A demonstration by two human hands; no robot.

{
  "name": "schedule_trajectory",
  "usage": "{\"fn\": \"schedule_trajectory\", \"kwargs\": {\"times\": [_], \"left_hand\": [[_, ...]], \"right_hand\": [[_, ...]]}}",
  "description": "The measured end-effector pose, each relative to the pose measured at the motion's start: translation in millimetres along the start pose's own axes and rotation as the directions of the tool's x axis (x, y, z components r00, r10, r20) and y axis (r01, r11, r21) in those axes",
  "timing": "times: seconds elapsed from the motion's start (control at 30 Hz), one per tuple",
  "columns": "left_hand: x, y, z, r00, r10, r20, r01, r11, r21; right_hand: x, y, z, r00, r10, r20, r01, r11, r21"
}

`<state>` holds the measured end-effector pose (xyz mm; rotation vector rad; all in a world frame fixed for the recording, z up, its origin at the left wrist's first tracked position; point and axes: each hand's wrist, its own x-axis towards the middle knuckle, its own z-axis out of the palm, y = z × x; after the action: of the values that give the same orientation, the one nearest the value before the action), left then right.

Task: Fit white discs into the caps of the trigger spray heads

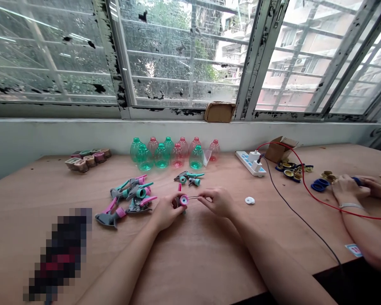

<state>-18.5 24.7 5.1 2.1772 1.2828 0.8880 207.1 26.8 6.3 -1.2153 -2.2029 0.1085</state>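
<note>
Near the middle of the table, my left hand is closed around a spray trigger head with a pink collar, whose round opening faces me. Much of its body is hidden by the fingers. My right hand pinches a thin, slender piece, its far end close to the pink collar; whether it is tweezers or a thin tube is too small to tell. Left of my left hand lies a pile of grey, pink and teal spray trigger heads. A few more trigger heads rest just beyond my hands.
Green and pink clear bottles stand along the wall. White discs lie to the right. A power strip has a red cable and a dark cable running across the table. Another person's hands work at far right.
</note>
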Motion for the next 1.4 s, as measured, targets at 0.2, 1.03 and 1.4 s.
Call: {"fn": "schedule_trajectory", "kwargs": {"times": [0.2,1.03,1.4], "left_hand": [[1,-1,0,1.000,0.000,0.024,0.000,1.000,-0.018],[-4,9,-5,0.999,-0.033,0.037,0.033,0.999,0.015],[-2,3,-4,0.998,0.054,0.024,-0.055,0.996,0.070]], "right_hand": [[-9,-12,-32,1.000,0.028,0.012,-0.028,1.000,-0.004],[-3,-38,-17,0.988,0.096,0.120,-0.055,0.950,-0.307],[-3,-47,-2,0.977,0.110,0.185,-0.029,0.919,-0.394]]}}
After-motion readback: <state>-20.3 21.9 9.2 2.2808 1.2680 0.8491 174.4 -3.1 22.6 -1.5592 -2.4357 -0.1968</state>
